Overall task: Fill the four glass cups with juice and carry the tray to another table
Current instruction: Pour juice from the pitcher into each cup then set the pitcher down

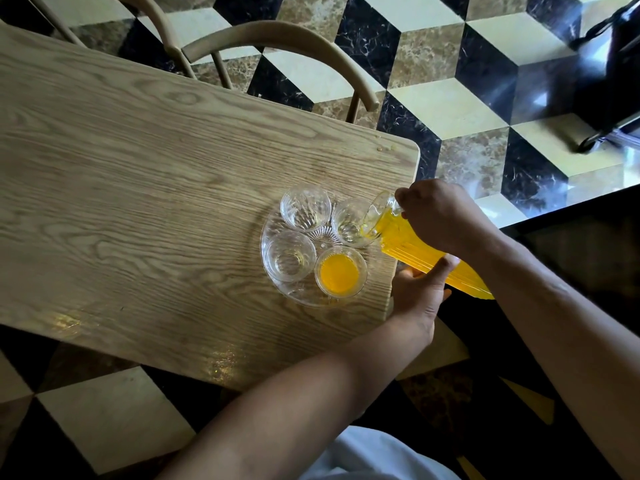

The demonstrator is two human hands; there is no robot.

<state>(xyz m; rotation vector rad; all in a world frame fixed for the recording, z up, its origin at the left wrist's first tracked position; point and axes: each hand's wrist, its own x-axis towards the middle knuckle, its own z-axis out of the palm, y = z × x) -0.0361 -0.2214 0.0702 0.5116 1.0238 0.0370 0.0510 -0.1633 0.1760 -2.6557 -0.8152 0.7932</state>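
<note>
A round clear glass tray [273,278] sits near the right end of the wooden table [138,174] and carries several glass cups. The near right cup [340,271] holds orange juice. The far left cup [305,207] and near left cup [290,256] look empty. Over the far right cup [349,223] leans the mouth of a ribbed glass jug of juice [415,251], tilted down to the left. My right hand [441,216] grips the jug near its neck. From below, my left hand [420,289] supports the jug's body.
Two curved wooden chair backs [277,36] stand at the table's far side. The floor is patterned tile in black, cream and brown. A dark wheeled object [609,74] stands at the top right. A few drops [381,148] lie near the table's far right corner.
</note>
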